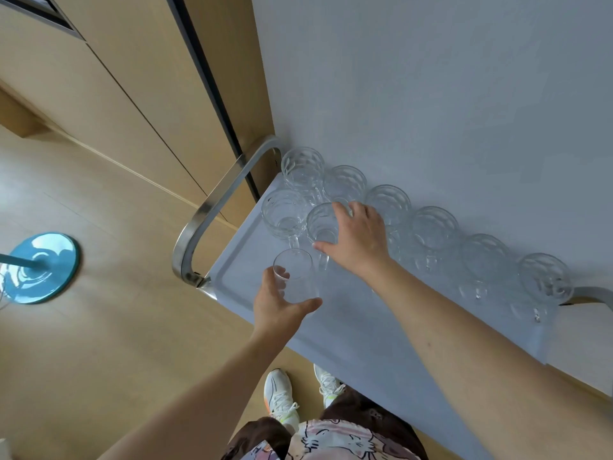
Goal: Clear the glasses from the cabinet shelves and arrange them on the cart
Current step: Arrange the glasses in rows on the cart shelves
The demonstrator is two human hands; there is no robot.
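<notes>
Gripping a smooth glass (295, 277) in the left hand (278, 307) while the right hand (358, 240) grasps a faceted mug (323, 225), a person risks clinking tightly packed neighbours on the cart (348, 327).

My arms bare to above elbow, no sleeves in view, no watch, no rings, no gloves. Left hand (278, 303) & right hand (358, 240) both bare, nails short & unpainted. Small dark mole on right forearm. Top: pale pink fabric w/ black-outline cartoon cat print (335, 439), some blue patches at lower edge. Bottoms: dark brown, loose cut (365, 413). Shoes: white lace-up sneakers (280, 396), white laces, neon yellow-green accents, orange trim along sole edge.
</notes>
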